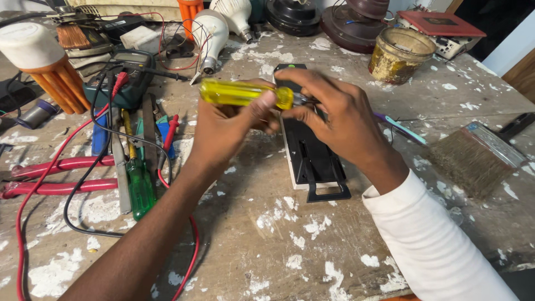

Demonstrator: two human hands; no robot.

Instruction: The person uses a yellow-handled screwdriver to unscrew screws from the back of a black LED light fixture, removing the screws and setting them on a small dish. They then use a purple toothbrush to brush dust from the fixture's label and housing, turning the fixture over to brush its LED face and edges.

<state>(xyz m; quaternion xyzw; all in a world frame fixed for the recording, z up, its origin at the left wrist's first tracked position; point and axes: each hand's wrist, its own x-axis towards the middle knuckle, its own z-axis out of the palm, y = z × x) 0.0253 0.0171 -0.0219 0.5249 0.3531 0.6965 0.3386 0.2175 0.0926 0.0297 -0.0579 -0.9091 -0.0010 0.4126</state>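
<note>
Left hand (223, 125) closed around yellow screwdriver handle (245, 92); right hand (340, 120) pinching its shaft end, above black device (312, 156). Wide paintbrush (473, 156) at 3 o'clock.

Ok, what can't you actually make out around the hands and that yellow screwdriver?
Head view only:
- Tip of the yellow screwdriver: hidden behind the right hand.
- Top of the black device: covered by both hands; the left hand blocks its left edge.
- Meter display: too small to read.
- Paintbrush handle: cut off by the right edge.
</note>
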